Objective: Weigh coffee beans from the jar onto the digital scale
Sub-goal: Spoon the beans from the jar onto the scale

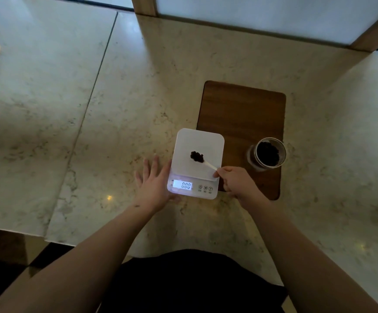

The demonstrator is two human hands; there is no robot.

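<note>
Here, a marble-look counter (138, 98) is seen, pale, veined and glossy, with a seam running down its left part. A dark wood board (242, 109), flat with rounded corners, is laid on it. The scale (198, 143), white, smooth and round-cornered, is set at the board's left edge, partly over it; its lit display (182, 185) is read as 0.00. The jar (268, 153), clear and round, lid off, is stood on the board just right of the scale, with dark beans inside.

The left hand (154, 184) is laid flat and unclenched on the counter, fingers spread, its edge touching the scale's left side. The right hand (235, 182) is closed in a pinch on the handle of a pale spoon (209, 164). The spoon's bowl is held above the platform's middle, heaped with beans (197, 156); since zero is shown, the load is judged not yet resting on the platform.

For the step to be done well, the spoon should be tipped low and slowly so the round, hard beans are not bounced off the slick, rimless platform. The scale should be kept steady but not pressed, or the reading is skewed.
</note>
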